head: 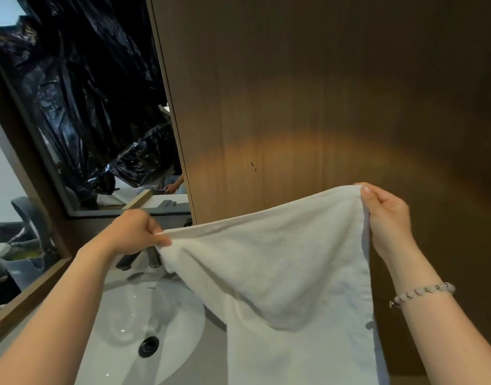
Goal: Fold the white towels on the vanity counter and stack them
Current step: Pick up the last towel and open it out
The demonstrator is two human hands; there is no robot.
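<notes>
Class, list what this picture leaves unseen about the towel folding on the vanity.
1. Head view: the lower end of the white towel runs off the bottom edge.
2. Head view: the counter right of the sink is hidden by the white towel, so any stack cannot be seen.
3. Head view: the faucet is mostly covered by the left hand.

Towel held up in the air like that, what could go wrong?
The left hand and right hand pinch the towel only at its top corners, so a corner might slip and the cloth could drop. Its left edge hangs close to the faucet and the sink. It could catch there, or dip into the basin and get damp if that is wet.
</notes>
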